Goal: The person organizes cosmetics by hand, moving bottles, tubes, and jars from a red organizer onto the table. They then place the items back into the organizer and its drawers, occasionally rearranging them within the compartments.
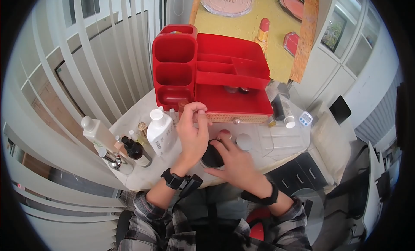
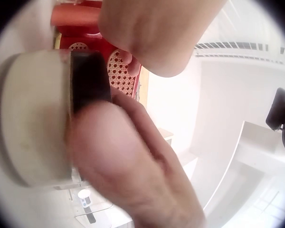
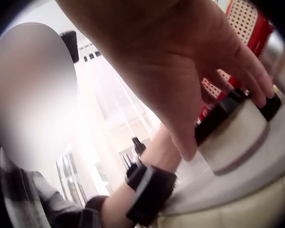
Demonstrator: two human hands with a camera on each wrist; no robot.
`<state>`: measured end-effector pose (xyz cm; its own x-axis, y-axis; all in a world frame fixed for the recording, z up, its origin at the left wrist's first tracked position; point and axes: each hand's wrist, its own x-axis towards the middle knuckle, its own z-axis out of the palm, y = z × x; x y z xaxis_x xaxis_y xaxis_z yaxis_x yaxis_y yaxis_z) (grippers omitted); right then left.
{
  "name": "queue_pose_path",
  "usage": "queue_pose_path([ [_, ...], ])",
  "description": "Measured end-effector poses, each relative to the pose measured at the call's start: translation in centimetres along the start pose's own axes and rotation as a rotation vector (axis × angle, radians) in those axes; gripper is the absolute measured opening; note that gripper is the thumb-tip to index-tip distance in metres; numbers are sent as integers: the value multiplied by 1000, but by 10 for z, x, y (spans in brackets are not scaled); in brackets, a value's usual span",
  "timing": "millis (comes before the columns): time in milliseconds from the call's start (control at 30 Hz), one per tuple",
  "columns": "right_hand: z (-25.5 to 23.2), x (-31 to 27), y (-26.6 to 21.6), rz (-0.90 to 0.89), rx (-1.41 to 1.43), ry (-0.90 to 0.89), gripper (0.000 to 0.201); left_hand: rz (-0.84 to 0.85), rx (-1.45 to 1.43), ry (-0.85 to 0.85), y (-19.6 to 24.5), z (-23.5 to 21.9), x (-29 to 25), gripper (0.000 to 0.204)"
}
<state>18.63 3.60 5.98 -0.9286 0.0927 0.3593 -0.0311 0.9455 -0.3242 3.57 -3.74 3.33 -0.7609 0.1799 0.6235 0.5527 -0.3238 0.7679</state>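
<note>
A squat cream jar [image 2: 35,118] [image 3: 240,137] with a black lid [image 1: 212,156] [image 2: 89,78] stands near the table's front edge. My right hand [image 1: 237,162] [image 2: 133,159] [image 3: 180,71] grips the lid from the right, thumb on the near side and fingers over the far side. My left hand [image 1: 193,136] [image 2: 164,33] is raised just left of and beyond the jar, apart from it, with its fingers loosely bent and nothing seen in them. Those fingers are in front of the red organizer's woven drawer front [image 1: 222,117].
The red organizer [image 1: 175,50] stands at the back, its drawer pulled out. To the left are a white bottle [image 1: 161,134], a dark bottle [image 1: 136,151] and several others. Two small round containers, one pale [image 1: 244,141], sit beyond my right hand. A white timer [image 1: 305,118] lies at the right.
</note>
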Motion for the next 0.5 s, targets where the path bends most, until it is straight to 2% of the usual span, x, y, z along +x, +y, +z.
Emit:
queue_pose_path([
  [67,-25,6,-7,22,-8,-8,60,1,19,6,-1,-1,-1,11],
  [133,-55,17,-4,84,76,255,43,-6,77,-1,-4,0,-2,10],
  [200,-66,41,22,150,47,476,30,23,163,-5,-1,0,-1,10],
  [300,-72,72,66,123,-43,441,28,55,271,-12,5,2,0,10],
  [367,-68,93,89,280,17,106,29,49,299,-7,5,-1,1,10],
  [400,-67,103,92,274,17,107,29,57,282,-4,3,-2,0,10],
  [467,-65,116,93,499,43,-45,30,57,204,44,4,1,0,10],
  [500,-60,117,98,498,42,-44,30,58,203,44,2,2,1,10],
])
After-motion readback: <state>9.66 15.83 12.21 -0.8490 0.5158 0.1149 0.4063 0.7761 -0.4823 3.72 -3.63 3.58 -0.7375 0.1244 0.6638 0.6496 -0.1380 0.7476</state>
